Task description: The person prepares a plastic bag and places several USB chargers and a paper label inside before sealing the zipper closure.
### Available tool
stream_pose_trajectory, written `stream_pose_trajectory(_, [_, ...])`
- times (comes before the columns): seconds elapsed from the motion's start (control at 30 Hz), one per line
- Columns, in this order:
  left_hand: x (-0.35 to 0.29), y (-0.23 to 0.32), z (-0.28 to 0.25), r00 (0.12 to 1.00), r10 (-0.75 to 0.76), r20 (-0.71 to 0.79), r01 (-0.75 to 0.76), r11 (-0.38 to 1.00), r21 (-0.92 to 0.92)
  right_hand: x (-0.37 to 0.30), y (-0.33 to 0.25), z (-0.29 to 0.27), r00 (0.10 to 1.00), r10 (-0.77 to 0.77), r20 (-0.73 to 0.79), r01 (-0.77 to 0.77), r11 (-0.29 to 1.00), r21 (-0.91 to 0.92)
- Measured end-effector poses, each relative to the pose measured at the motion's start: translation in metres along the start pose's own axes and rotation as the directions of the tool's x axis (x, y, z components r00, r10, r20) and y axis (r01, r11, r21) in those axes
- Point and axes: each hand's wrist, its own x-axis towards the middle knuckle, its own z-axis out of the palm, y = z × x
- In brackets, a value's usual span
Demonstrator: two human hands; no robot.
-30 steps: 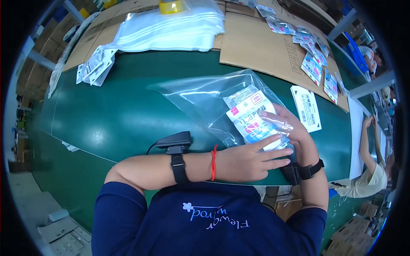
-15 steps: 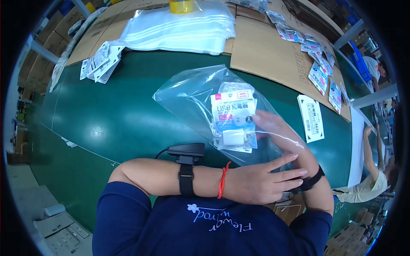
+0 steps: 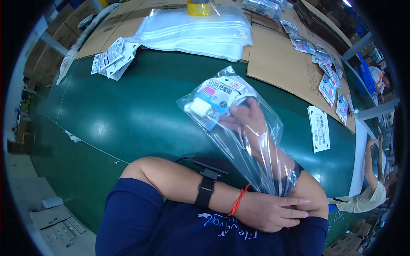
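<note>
My right hand (image 3: 247, 116) is inside a large clear plastic bag (image 3: 228, 138), its fingers closed on the edge of a small bundle of packaged chargers (image 3: 220, 96). The bundle has a white, pink and blue card on top and a white block beneath clear film. It lies at the bag's closed far end, tilted to the left. The bag reaches back along my right forearm past the wrist. At its mouth my left hand (image 3: 267, 212) grips the gathered film, thumb hidden, fingers stretched across my right forearm.
Several white cards (image 3: 114, 59) lie at the back left, near a stack of clear bags (image 3: 192, 36) under a yellow tape roll (image 3: 198, 7). Cardboard (image 3: 279, 70) at the right carries more charger packs (image 3: 328, 89). A printed white card (image 3: 318, 129) lies nearby. A co-worker (image 3: 367, 200) is at far right.
My right hand has pushed deeper into the bag and taken hold of the charger bundle, which has moved up-left and tilted. My left hand has drawn the bag's mouth back along my right forearm.
</note>
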Motion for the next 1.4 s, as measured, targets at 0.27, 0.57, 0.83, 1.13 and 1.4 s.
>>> stream_pose_trajectory(0.27, [-0.015,-0.024,-0.058,0.925,-0.376,-0.052,0.37,0.924,-0.098,-0.002,0.002,-0.027,0.981,0.02,0.192,-0.025,0.999,0.027])
stream_pose_trajectory(0.57, [-0.032,-0.055,-0.036,0.821,-0.566,-0.075,0.57,0.805,0.163,0.003,0.023,-0.04,0.974,-0.173,0.144,0.167,0.985,0.048])
stream_pose_trajectory(0.83, [-0.028,-0.057,-0.024,0.852,-0.515,-0.092,0.523,0.844,0.119,0.029,0.008,-0.011,0.976,-0.19,0.107,0.19,0.982,0.006])
stream_pose_trajectory(1.13, [-0.051,-0.129,-0.083,0.67,-0.726,-0.155,0.733,0.614,0.292,0.001,-0.031,-0.082,0.887,-0.348,0.302,0.456,0.569,-0.684])
stream_pose_trajectory(1.4, [-0.042,-0.143,-0.069,0.428,-0.904,-0.009,0.735,0.342,0.585,-0.065,-0.086,-0.195,0.894,0.109,0.434,0.312,0.543,-0.78])
